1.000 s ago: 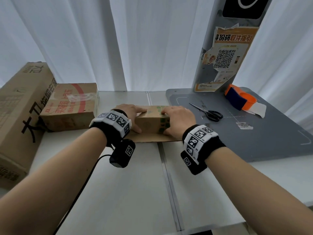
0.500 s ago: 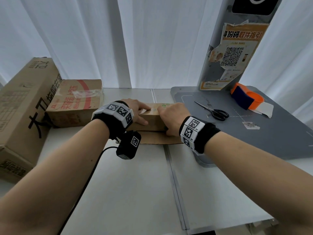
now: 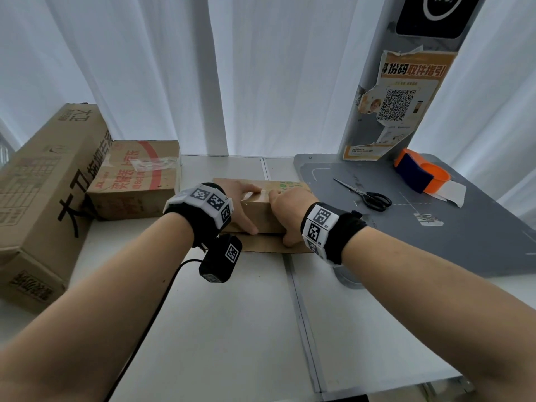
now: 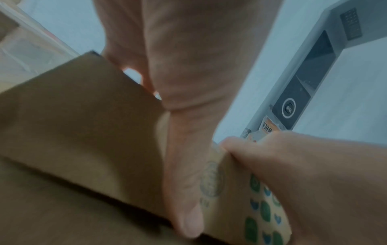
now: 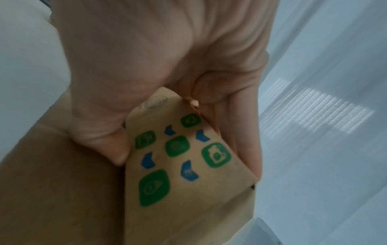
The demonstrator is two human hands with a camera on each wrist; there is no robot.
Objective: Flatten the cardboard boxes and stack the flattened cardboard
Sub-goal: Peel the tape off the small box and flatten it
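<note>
A small brown cardboard box (image 3: 261,211) with green and blue printed icons rests on a flat sheet of cardboard (image 3: 266,245) at the middle of the white table (image 3: 217,329). My left hand (image 3: 242,198) grips its left part, fingers over the top and thumb down the near face (image 4: 184,190). My right hand (image 3: 290,208) grips the right end, its fingers curled round the printed corner (image 5: 188,165) and its thumb pressed on the near face. The two hands nearly touch on top. The box's far side is hidden.
A long brown box (image 3: 43,198) and a red-printed box (image 3: 136,178) stand at the left. On the grey platform (image 3: 449,250) at the right lie scissors (image 3: 368,195) and an orange-blue tape dispenser (image 3: 420,172), below a pillar with a QR poster (image 3: 400,105).
My right hand has slid left along the small box toward my left hand, and its fingers have curled further round the box. The left hand has kept its hold.
</note>
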